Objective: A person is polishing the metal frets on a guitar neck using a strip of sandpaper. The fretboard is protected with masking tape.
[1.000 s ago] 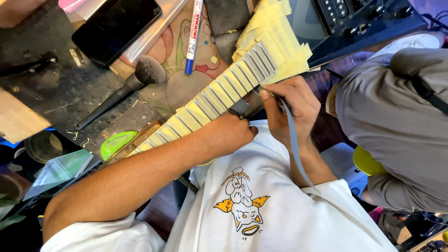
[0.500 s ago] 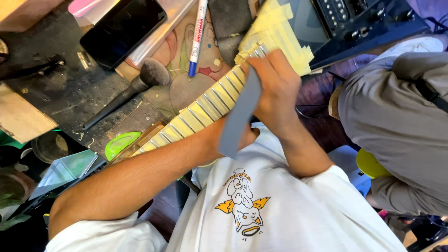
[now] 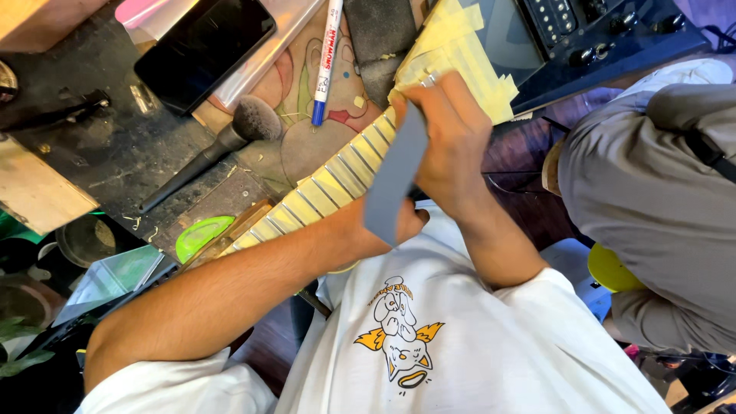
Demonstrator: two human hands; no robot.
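**Guitar neck under taped frets: grey sheet carried up the fretboard**

Change since half a second ago: the right hand (image 3: 452,142) has travelled further up the fretboard (image 3: 322,192) toward the yellow masking tape (image 3: 460,54), and the grey abrasive sheet (image 3: 395,176) it pinches now hangs lower across the frets. The left hand (image 3: 383,230) stays wrapped around the neck from beneath, mostly hidden behind the sheet.

Left to right: a pale wooden block (image 3: 38,192) at the bench edge; a green oval disc (image 3: 201,234) just beside the neck's lower end; a black phone (image 3: 203,42) lying flat; a dark brush (image 3: 211,149) on the worn black bench (image 3: 115,146); a white marker with a blue cap (image 3: 326,61); the dark guitar body (image 3: 590,38); a co-worker's grey sleeve (image 3: 652,176), close on the right, leaving little room there.
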